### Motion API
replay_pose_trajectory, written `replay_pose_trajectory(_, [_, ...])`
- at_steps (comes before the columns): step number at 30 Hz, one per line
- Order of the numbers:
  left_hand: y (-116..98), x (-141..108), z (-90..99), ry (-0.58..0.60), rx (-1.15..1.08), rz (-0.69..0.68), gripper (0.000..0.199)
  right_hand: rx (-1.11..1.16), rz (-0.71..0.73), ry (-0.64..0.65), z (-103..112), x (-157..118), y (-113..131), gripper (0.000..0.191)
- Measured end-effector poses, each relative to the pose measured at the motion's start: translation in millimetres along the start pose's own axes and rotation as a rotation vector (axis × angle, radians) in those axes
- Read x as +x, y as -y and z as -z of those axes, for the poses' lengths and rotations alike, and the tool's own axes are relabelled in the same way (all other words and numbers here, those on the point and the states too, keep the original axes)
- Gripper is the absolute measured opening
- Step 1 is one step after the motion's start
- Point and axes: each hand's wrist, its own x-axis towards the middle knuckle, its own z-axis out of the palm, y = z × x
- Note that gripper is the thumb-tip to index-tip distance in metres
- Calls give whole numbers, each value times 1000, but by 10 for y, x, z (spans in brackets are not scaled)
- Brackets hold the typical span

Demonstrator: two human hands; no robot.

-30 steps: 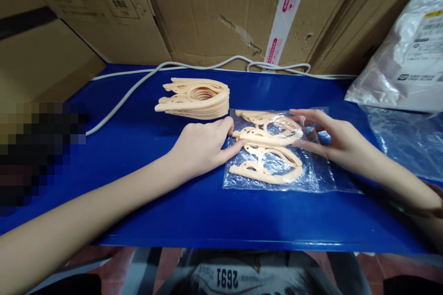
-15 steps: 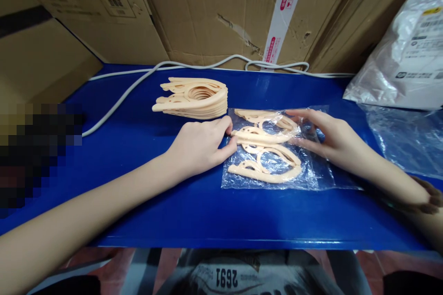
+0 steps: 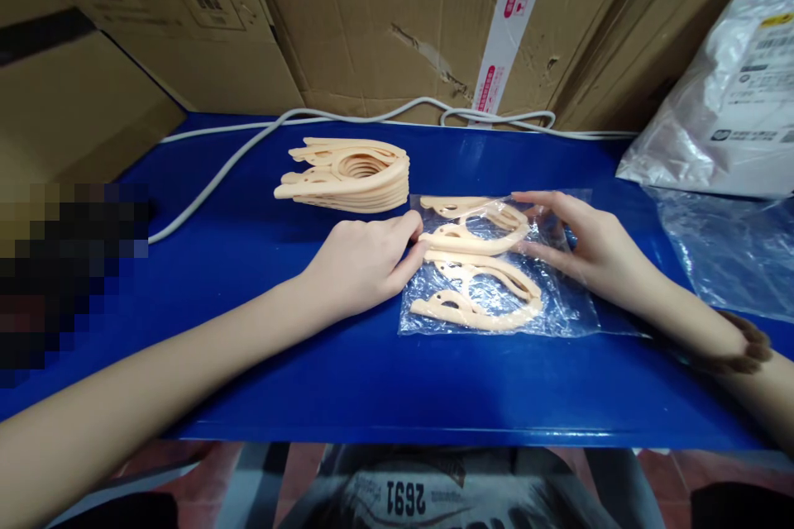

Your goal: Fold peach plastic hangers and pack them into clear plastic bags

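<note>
Two beige folding hangers lie side by side, folded, in a clear plastic bag flat on the table. My left hand pinches thumb and forefinger at the bag's left edge, by the tip of the upper hanger. On the other side, my right hand has its thumb and forefinger apart around the rounded end of that same hanger. Film overlaps the right fingers in part; I cannot tell how deep they are in the bag. Behind my left hand sits a stack of several folded hangers.
A white cable runs along the back of the blue table. Cardboard boxes stand behind it. At right are a labelled white plastic package and more clear film. A blurred dark patch covers the left edge.
The upper hanger has shifted slightly right inside the bag, and my left fingertips have moved a little right. My right hand stays nearly in place.
</note>
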Motion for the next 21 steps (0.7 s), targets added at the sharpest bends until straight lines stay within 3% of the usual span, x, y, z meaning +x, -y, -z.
replay_pose_trajectory(15, [-23, 14, 21, 70, 116, 2, 29, 11, 4, -7, 3, 10, -1, 62])
replay_pose_trajectory(21, [-13, 9, 34, 62, 67, 5, 28, -8, 53, 41, 64, -6, -39, 62])
